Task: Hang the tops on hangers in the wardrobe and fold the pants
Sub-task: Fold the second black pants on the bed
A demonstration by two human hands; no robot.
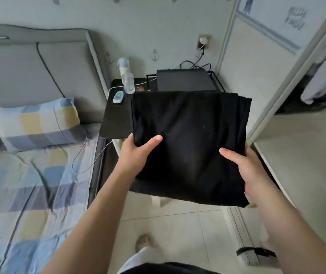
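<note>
A folded black garment, apparently the pants (189, 135), is held flat in the air in front of me, above the floor and the near edge of the bedside table. My left hand (136, 153) grips its left edge, thumb on top and fingers underneath. My right hand (245, 167) grips the right edge the same way. The wardrobe (288, 62) stands at the right with its sliding door partly open; a light garment (324, 76) hangs inside.
A bed (29, 184) with a checked sheet and pillow (37, 123) fills the left. The black bedside table (116, 117) carries bottles (127, 80), a small device and a black box (185, 80) in a wire rack. Cables run to a wall socket. Tiled floor lies below.
</note>
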